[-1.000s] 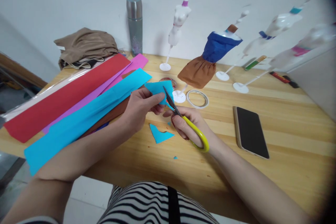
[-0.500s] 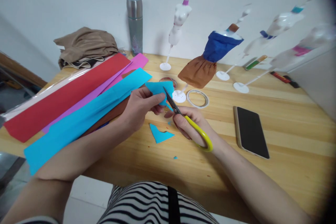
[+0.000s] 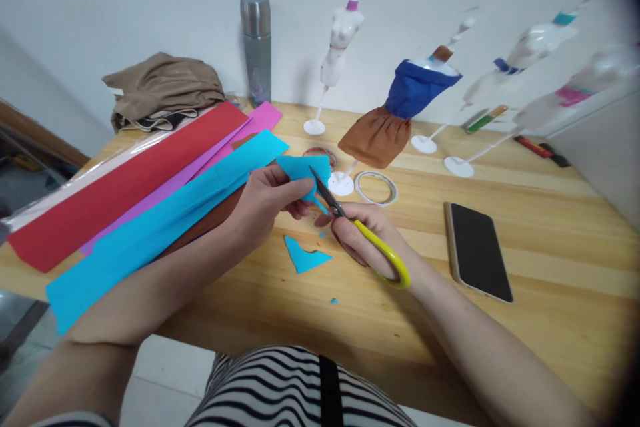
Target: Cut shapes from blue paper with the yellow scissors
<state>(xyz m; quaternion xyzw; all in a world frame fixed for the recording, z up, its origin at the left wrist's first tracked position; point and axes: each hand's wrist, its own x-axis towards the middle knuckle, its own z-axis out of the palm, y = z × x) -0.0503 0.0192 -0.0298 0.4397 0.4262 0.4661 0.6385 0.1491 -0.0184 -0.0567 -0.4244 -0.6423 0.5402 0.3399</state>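
My left hand (image 3: 273,200) pinches a small piece of blue crepe paper (image 3: 296,165) between thumb and fingers, above the table. Scissors (image 3: 383,250) with yellow handles are gripped in my right hand (image 3: 367,230), their dark blades lying across the right part of that piece. A narrow strip of it hangs down beside the blades. Below my hands, a blue offcut (image 3: 305,257) with a curved notch lies on the wood, with a tiny blue scrap (image 3: 334,301) nearer the front edge. My right fingertips are partly hidden behind the scissors.
Long folded sheets in blue (image 3: 165,213), red (image 3: 130,180) and pink lie at left, before brown cloth (image 3: 165,83) and a flask (image 3: 257,50). Several small white mannequins (image 3: 345,33) stand at the back, one in a blue-and-brown outfit (image 3: 423,90). A tape roll (image 3: 376,187) and phone (image 3: 479,250) lie at right.
The yellow handles have shifted very slightly to the right in my right hand. My left hand and the blue paper have stayed in place.
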